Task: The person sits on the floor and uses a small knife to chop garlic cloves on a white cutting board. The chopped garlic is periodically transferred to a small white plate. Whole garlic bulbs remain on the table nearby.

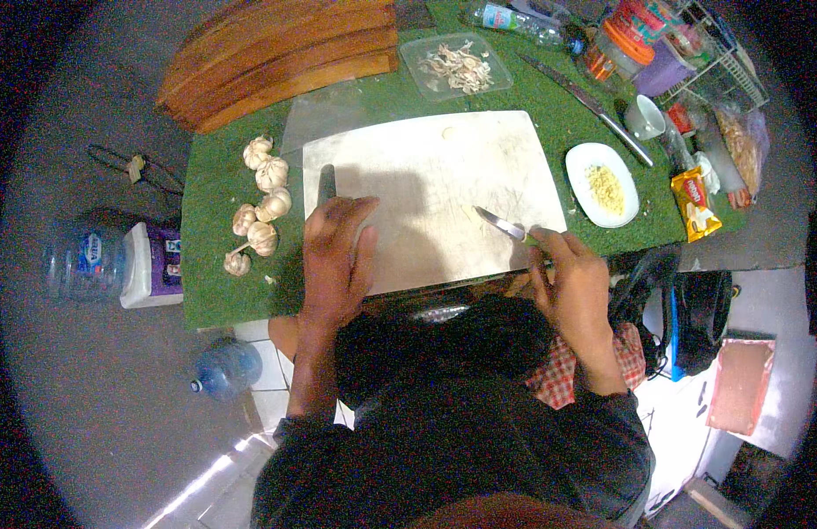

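Note:
A white cutting board point(422, 159) lies before me on a green, turf-like table cover. My right hand point(570, 278), at the board's front right edge, grips a small paring knife point(501, 223), its blade pointing left over the board. Pale garlic bits point(473, 215) lie by the blade tip. Over the board's left edge is my left hand point(336, 254), thumb apart from the fingers. A dark grey bar-like object point(326, 184) sticks out beyond its knuckles; its lower end is hidden, so whether I hold it is unclear. Several garlic bulbs point(262, 238) sit to the left.
A white dish point(574, 192) of chopped garlic point(605, 188) stands right of the board. Behind are a clear plastic tray point(415, 82) of garlic peels, a long knife point(590, 106) and a water bottle point(527, 25). A yellow packet point(696, 205) lies far right; stacked wooden pieces point(283, 53) stand back left.

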`<state>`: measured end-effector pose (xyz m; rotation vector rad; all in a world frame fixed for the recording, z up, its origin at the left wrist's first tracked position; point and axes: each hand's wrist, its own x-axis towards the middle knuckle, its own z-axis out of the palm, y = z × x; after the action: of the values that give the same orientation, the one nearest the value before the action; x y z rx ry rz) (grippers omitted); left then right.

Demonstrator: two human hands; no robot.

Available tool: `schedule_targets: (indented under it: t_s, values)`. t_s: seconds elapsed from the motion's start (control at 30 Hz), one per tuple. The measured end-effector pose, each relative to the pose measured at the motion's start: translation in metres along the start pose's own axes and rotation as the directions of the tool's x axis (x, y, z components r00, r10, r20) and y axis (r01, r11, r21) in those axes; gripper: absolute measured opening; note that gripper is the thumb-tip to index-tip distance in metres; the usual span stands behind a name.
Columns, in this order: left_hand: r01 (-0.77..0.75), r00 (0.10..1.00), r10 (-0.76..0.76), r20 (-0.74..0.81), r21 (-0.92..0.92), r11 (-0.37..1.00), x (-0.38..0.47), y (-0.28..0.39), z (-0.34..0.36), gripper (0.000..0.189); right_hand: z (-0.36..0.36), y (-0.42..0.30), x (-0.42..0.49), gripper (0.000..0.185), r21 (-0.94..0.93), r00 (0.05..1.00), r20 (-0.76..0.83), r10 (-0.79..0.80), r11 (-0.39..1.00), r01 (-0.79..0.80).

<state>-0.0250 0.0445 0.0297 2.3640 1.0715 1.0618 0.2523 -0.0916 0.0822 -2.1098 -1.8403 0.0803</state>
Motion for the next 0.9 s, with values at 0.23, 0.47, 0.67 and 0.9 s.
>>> schedule_targets:
  t_s: [0.23, 0.47, 0.67, 0.9]
  values:
    - [-0.14, 0.989, 0.135, 0.055, 0.091, 0.986, 0.008, 0.006, 0.021, 0.03, 0.0, -0.01, 0.0, 0.034, 0.048, 0.998, 0.014, -0.061, 0.997, 0.061]
    - [-0.184, 0.976, 0.18, 0.121, 0.025, 0.983, 0.024, 0.024, 0.057, 0.029, -0.004, -0.01, -0.001, 0.031, -0.001, 1.0, 0.008, 0.001, 1.0, -0.001]
    - [-0.226, 0.969, 0.223, 0.103, 0.013, 0.974, 0.024, 0.022, 0.07, 0.025, -0.004, -0.01, -0.002, 0.031, 0.016, 0.999, -0.004, -0.043, 0.999, 0.043]
    - [-0.215, 0.973, 0.21, 0.099, 0.041, 0.976, 0.023, 0.023, 0.071, 0.024, 0.002, -0.01, 0.006, 0.03, 0.042, 0.998, 0.012, -0.06, 0.997, 0.059]
